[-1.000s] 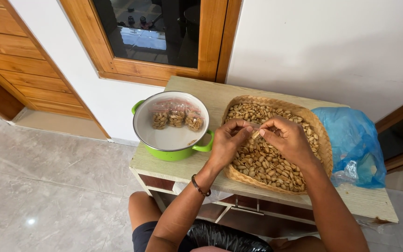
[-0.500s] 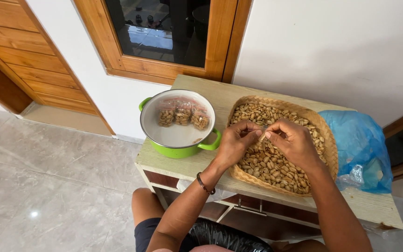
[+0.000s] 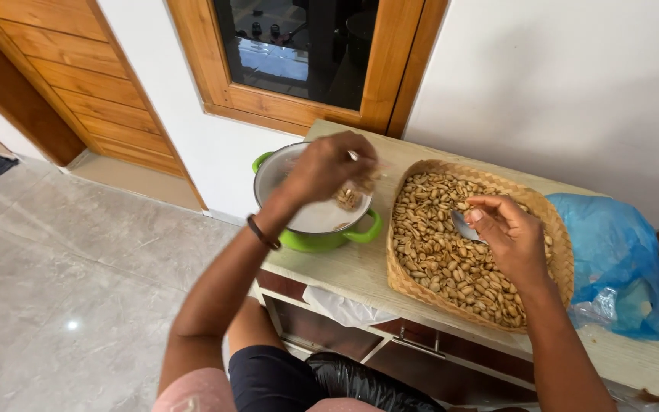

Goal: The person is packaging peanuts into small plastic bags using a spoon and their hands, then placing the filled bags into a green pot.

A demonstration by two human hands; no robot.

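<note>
Beside the white wall, a pale wooden table (image 3: 360, 267) is carrying a woven tray of peanuts (image 3: 429, 252); the left hand (image 3: 328, 164) has swung to ten o'clock, dropping a small filled packet (image 3: 351, 197) into the green pot (image 3: 322, 236), while the right hand (image 3: 509, 233) is pinching a spoon (image 3: 463, 226) over the tray

Left hand (image 3: 322, 168): no longer meeting the right hand over the woven basket of peanuts (image 3: 421, 286); now above the green enamel pot (image 3: 322, 238), holding a small clear packet of nuts. Right hand (image 3: 509, 236): now alone over the basket.
</note>
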